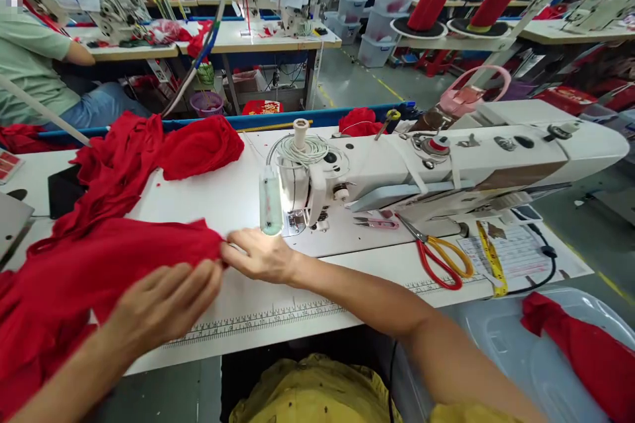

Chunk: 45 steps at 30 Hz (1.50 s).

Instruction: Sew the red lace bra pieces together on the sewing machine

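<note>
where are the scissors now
In the head view, the scissors lie right of centre by the nearest sewing machine, between the pink snips and yellow measuring tape.

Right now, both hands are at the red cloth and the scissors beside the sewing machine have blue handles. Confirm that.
Not blue: the head view shows the scissors with one red, one yellow handle. The left hand and right hand are at the red cloth.

Left hand point(161, 304) near right hand point(260, 255)
</note>
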Motion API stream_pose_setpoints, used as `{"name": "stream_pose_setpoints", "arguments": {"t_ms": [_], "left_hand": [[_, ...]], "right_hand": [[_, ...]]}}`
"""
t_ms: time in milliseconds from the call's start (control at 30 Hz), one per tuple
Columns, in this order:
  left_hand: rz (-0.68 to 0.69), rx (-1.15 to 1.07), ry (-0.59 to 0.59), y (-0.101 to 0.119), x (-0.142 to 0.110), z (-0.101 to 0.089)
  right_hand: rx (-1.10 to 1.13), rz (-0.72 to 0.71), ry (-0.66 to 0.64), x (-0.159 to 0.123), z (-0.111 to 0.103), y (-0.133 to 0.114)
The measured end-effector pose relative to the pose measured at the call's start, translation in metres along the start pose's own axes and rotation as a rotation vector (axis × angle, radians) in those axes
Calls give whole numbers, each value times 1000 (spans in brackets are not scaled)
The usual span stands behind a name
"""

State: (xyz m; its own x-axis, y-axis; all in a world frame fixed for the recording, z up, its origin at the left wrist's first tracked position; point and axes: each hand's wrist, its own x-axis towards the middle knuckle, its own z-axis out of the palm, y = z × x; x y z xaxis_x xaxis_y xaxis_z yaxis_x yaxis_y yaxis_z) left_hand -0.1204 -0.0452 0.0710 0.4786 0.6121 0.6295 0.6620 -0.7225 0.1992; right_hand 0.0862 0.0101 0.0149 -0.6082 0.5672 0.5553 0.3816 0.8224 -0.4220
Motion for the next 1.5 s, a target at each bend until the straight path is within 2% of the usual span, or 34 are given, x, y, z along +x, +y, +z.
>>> {"name": "stream_pose_setpoints", "arguments": {"t_ms": [33,67,167,233,333,433,667,800,867,933,1000,1100,1200,1267,1367,1433,1500], "left_hand": [[245,177,-51,11,-3,22],[381,324,-56,20,-4,43],[366,387,-85,37,3,94],[331,400,-121,42,8,110],[294,416,-154,45,8,116],[263,418,-157,47,2,117],[295,313,-202,45,0,117],[268,243,-228,41,1,120],[210,168,-208,40,1,122],[95,57,-160,41,2,122],[-79,-56,-91,42,4,117],[-409,-224,-28,45,9,102],[-708,-402,-11,51,11,85],[-850,-515,6,59,10,78],[-941,-667,31,72,6,76],[-924,-698,57,80,3,78],[-859,-638,88,84,-1,82]], "right_hand": [[-45,-15,-26,-20,-7,9],[-191,-58,-55,-39,-13,17],[-491,-111,-96,-78,-30,37],[-515,-63,-123,-92,-39,44],[-410,33,-123,-102,-48,46],[-327,63,-116,-107,-51,44],[-404,70,-195,-106,-48,38],[-383,73,-173,-107,-49,39],[-357,70,-132,-108,-49,41],[-312,65,-70,-110,-50,41],[-230,79,14,-110,-51,39],[-21,146,126,-106,-52,28],[206,252,158,-96,-50,6],[318,337,160,-87,-47,-12],[426,431,218,-74,-38,-37],[454,481,296,-69,-31,-47],[439,531,371,-68,-25,-51]]}}
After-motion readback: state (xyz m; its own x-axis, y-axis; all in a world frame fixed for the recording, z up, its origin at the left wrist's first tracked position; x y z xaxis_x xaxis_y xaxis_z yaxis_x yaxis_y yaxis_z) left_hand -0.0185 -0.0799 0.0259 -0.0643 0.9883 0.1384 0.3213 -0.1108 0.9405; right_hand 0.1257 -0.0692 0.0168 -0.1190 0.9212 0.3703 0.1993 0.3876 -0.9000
